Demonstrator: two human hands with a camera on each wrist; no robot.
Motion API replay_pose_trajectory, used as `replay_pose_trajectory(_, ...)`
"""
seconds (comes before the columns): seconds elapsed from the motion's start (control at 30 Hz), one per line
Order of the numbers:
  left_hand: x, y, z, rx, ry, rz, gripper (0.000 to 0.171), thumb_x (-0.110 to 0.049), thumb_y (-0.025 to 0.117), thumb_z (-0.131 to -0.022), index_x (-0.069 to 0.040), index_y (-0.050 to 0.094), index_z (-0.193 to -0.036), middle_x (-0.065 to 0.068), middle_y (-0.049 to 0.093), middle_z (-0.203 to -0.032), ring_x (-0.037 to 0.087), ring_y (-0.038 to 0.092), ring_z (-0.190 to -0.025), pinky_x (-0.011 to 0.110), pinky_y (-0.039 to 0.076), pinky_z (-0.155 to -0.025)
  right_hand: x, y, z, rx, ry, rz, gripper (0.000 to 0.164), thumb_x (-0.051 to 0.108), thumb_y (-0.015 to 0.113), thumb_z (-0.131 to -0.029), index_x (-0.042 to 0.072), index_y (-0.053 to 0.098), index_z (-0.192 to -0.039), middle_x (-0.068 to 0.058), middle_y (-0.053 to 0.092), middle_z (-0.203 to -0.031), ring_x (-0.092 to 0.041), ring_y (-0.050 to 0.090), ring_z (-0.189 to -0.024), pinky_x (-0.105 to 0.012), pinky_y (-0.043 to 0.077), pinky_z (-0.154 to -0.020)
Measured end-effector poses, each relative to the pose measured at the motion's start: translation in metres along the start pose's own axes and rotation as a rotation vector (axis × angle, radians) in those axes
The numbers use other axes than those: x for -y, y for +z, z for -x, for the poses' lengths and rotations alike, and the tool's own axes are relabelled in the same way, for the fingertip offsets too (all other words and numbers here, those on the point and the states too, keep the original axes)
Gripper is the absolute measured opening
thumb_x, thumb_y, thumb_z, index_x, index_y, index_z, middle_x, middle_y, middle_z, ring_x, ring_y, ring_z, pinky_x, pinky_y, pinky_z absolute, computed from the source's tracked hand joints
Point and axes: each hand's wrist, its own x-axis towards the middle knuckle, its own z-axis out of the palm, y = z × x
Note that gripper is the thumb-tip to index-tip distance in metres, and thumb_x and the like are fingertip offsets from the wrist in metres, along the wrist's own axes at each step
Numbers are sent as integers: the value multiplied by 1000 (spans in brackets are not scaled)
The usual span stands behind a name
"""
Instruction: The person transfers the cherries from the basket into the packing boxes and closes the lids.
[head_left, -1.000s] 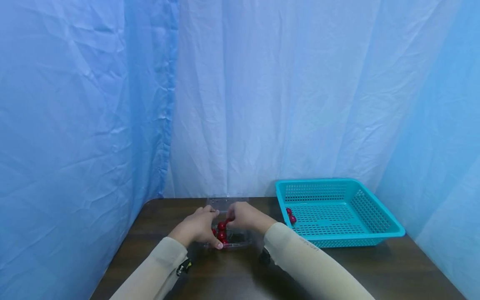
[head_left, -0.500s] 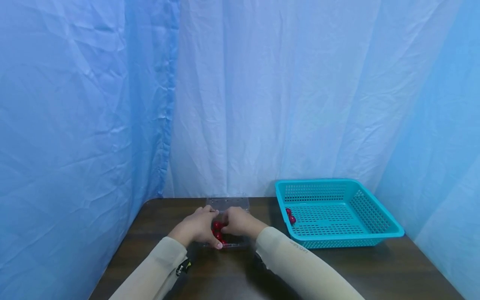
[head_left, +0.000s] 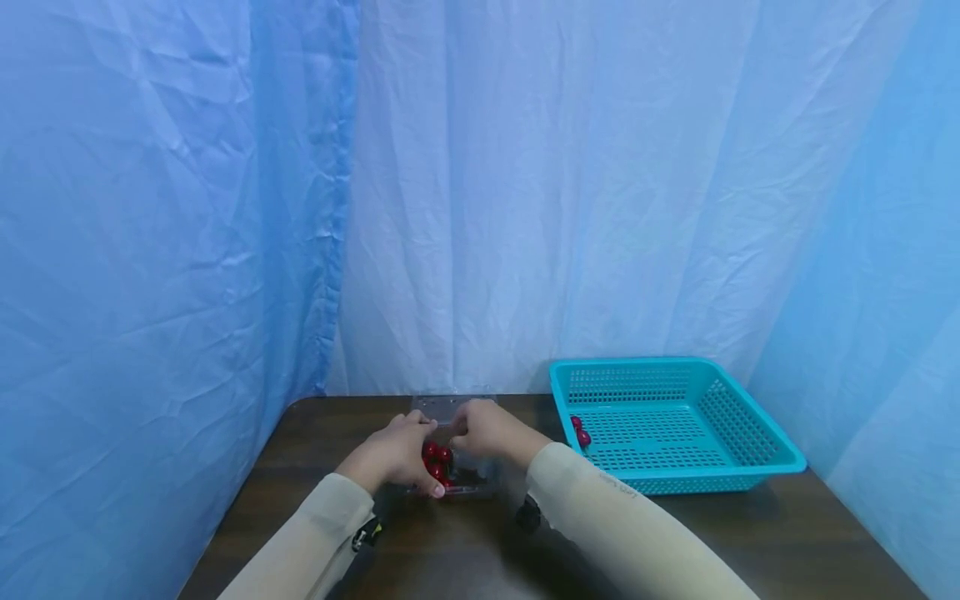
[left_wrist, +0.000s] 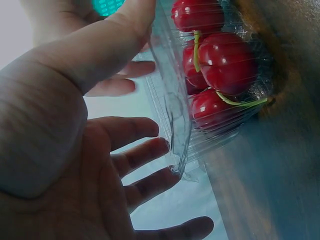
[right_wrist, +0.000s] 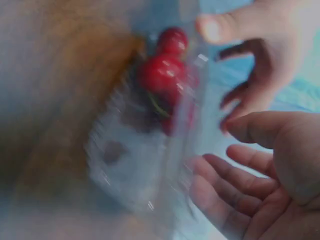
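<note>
Several shiny red cherries [head_left: 445, 456] lie in the left part of a clear plastic box [left_wrist: 175, 120]. Green stems show on some of the cherries [left_wrist: 227, 63]. At the box's left side is my left hand [head_left: 401, 454], thumb toward the near edge and fingers spread toward the far side. In the left wrist view its fingertips touch or nearly touch the clear rim. My right hand [head_left: 491, 432] hovers over the right part of the box. Its fingers [right_wrist: 245, 175] are loosely bent, and nothing shows between them and the thumb in the blurred right wrist view.
To the right stands a turquoise perforated basket [head_left: 690, 482] with a few cherries [head_left: 582, 437] at its left wall. The clear lid [head_left: 442, 407] lies folded back behind the box. All this is on a dark wooden table [head_left: 330, 433], with blue curtains [head_left: 480, 200] around it.
My right hand moved left and down into the box with a cherry, let it go among the others, then drew back up and right. The left hand stayed in place.
</note>
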Motion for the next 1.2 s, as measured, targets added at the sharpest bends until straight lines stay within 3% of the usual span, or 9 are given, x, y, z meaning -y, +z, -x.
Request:
replay_pose_trajectory(0.1,-1,1,-1,0,-12,-5,119,-48,111,-69,-20,54,-170,10,57,-164,33,59,-140,66,64,-107,14,-32,22,-3,25,-24,23,21,82,-105,7,84,-124,-7,85,-114,-18,81,-94,-42,72,-91)
replay_pose_trajectory(0.3,-1,1,-2,-8,-15,-5,118,-48,110,-70,-20,54,-170,11,55,-166,35,59,-142,68,62,-109,0,-74,33,-57,25,-91,15,20,79,-107,9,83,-117,-7,84,-106,-19,78,-89,-38,69,-79)
replay_pose_trajectory(0.4,1,2,-1,-19,-19,-1,118,-48,110,-70,-20,54,-170,12,54,-168,37,58,-144,68,62,-109,-10,-94,38,-89,47,-102,17,21,76,-109,9,81,-120,-7,82,-111,-20,77,-94,-41,68,-82)
replay_pose_trajectory(0.63,6,4,1,-32,-34,0,119,-47,110,-69,-21,54,-170,13,54,-169,39,59,-144,68,65,-106,-42,-129,43,-166,157,-66,24,29,78,-110,9,79,-124,-13,79,-131,-28,74,-113,-50,67,-102)
replay_pose_trajectory(0.93,3,4,1,-24,-25,19,117,-45,110,-70,-19,55,-170,13,55,-167,39,59,-144,68,64,-106,-101,-162,49,-169,226,-82,35,26,72,-112,-2,76,-133,-23,77,-134,-35,76,-116,-50,68,-97)
replay_pose_trajectory(1.03,2,4,0,-22,-21,22,117,-45,110,-70,-19,55,-170,14,54,-168,39,59,-145,68,65,-105,-116,-166,52,-173,264,-76,32,25,72,-111,-1,76,-129,-21,78,-126,-31,75,-107,-44,67,-88)
replay_pose_trajectory(1.2,0,4,-1,-16,-16,16,117,-46,110,-70,-19,55,-170,13,54,-169,40,58,-146,69,64,-105,-135,-167,53,-118,340,-75,25,25,71,-112,2,80,-116,-9,70,-89,-20,62,-76,-36,59,-69)
